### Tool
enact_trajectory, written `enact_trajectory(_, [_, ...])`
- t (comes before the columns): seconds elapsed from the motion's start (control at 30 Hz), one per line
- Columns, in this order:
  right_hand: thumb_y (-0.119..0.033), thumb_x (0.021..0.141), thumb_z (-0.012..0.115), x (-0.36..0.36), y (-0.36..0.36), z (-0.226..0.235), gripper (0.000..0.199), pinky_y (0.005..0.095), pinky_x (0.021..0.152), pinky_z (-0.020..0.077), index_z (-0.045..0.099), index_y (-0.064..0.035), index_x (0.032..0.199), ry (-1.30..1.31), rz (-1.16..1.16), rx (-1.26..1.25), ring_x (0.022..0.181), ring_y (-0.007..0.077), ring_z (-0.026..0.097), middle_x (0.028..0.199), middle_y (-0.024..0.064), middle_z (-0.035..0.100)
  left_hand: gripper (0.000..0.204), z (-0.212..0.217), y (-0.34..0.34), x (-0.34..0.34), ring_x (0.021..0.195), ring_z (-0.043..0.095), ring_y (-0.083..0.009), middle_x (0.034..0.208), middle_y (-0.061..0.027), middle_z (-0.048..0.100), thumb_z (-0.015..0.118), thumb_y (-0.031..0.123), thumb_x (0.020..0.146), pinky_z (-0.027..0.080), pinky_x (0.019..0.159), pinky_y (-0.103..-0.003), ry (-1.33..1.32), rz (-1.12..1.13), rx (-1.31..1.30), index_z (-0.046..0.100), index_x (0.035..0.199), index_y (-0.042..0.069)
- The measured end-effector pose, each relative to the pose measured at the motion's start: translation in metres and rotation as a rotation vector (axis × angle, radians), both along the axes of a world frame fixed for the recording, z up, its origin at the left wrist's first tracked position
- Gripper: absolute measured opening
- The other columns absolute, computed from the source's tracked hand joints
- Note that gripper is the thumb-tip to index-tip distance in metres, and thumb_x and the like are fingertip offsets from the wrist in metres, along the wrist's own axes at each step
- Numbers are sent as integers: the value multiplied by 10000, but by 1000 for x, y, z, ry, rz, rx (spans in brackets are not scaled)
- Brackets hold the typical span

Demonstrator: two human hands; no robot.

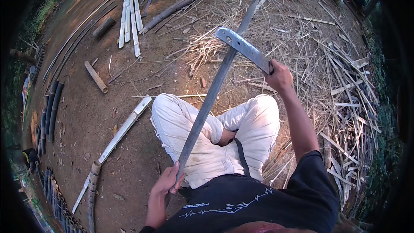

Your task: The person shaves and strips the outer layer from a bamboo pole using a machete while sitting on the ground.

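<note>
My left hand (168, 179) is closed round the near end of a long dark grey bamboo strip (208, 99). The strip slants up over my crossed legs, its far end reaching the upper part of the head view. In my right hand (279, 77) is a broad machete (248, 52), its metal blade pierced by a few holes near the tip. The fist hides most of the machete's handle. The blade crosses over the strip beyond my knees; whether its edge touches or bites into the bamboo I cannot tell.
Pale shavings (205, 49) litter the ground ahead, with a heap of split offcuts (345, 116) at the right. Split bamboo slats (129, 11) lie at the far left. Beside my left knee is a pale half-split piece (123, 133); bamboo poles (54, 108) line the left.
</note>
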State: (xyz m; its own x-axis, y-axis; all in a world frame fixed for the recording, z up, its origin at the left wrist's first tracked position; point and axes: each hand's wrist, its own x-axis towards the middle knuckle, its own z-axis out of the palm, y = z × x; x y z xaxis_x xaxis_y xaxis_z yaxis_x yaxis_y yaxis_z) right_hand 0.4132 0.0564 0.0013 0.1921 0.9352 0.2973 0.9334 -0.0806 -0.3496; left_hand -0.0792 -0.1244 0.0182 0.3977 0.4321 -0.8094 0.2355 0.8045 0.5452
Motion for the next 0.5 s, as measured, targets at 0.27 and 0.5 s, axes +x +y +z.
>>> enact_trajectory(0.27, [-188, 761, 689, -24, 33, 16, 209, 448, 669, 567, 579, -54, 879, -174, 290, -123, 730, 333, 702, 772, 148, 680, 638, -2, -3, -5, 320, 382, -102, 459, -6, 413, 296, 619, 1042, 321, 316, -240, -106, 127, -93, 430, 690, 104])
enact_trajectory(0.5, [-141, 653, 687, -51, 45, 4, 208, 426, 676, 558, 535, -67, 775, -185, 741, 139, 714, 301, 687, 707, 98, 633, 630, -8, -23, -33, 333, 391, -103, 477, -9, 411, 292, 655, 1025, 333, 321, -245, -200, 117, -140, 397, 706, 122])
